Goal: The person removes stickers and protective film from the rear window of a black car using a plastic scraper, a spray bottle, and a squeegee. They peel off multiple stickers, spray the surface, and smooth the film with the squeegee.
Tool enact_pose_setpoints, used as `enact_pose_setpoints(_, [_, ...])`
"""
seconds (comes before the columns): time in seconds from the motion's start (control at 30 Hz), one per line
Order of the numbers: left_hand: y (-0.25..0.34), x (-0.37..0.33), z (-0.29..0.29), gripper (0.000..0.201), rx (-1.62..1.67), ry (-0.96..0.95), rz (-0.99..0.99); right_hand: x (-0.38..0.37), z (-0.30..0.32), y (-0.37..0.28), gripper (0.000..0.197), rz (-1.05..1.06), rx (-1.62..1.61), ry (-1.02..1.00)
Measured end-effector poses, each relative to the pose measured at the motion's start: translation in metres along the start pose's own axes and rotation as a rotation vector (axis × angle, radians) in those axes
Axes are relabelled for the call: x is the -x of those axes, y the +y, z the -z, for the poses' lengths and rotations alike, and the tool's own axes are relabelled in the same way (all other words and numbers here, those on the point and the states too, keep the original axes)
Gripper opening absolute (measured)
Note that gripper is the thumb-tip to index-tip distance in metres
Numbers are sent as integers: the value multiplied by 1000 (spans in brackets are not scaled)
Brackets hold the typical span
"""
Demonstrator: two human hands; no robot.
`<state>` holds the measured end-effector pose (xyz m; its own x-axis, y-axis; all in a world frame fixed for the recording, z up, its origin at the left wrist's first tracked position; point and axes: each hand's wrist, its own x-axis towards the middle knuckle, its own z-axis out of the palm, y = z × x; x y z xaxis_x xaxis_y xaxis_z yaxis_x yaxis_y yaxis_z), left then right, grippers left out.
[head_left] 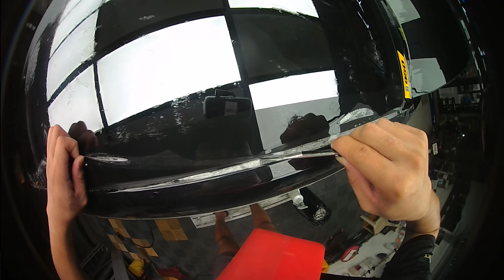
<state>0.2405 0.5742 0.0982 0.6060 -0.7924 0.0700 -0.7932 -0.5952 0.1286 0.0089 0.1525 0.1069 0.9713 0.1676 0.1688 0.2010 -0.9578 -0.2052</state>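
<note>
A large glossy black curved panel (283, 43), which looks like part of a vehicle body, fills the upper view. My right hand (391, 167) pinches a thin, pointed blade-like tool (310, 155) between thumb and fingers. Its tip points left and lies along a pale, shiny strip (226, 170) that follows the panel's near edge. Where the tool's handle would be, my fingers hide it. At the panel's left end, my left hand (64, 175) rests against the surface, its fingers extended and the thumb apart. No object shows in that hand.
Bright rectangular reflections and streaky patches cover the panel. A yellow plate (403, 75) sits at its right side. Below are my legs, a red object (278, 253), brown squares (170, 229) on the dark floor, a white bottle-like item (297, 199) and a small stool (377, 224).
</note>
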Motion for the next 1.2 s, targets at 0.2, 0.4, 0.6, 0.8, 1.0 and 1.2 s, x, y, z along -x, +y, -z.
enact_pose_setpoints(0.2, [-4,1,0,13,14,-1,-1,8,1,8,36,-7,-4,3])
enact_pose_setpoints(0.4, [-4,2,-1,12,-10,0,-1,17,1,14,38,-20,-19,-4])
enact_pose_setpoints(0.6, [-6,4,-2,8,-56,-1,-8,25,1,23,38,-21,-11,12])
enact_pose_setpoints(0.8, [-13,10,2,5,-57,-18,26,29,5,25,30,-64,15,7])
enact_pose_setpoints(1.0, [-20,15,1,6,-84,7,12,35,6,35,28,-74,37,9])
enact_pose_setpoints(1.2, [-24,19,1,6,-89,-9,43,40,4,45,28,-83,38,21])
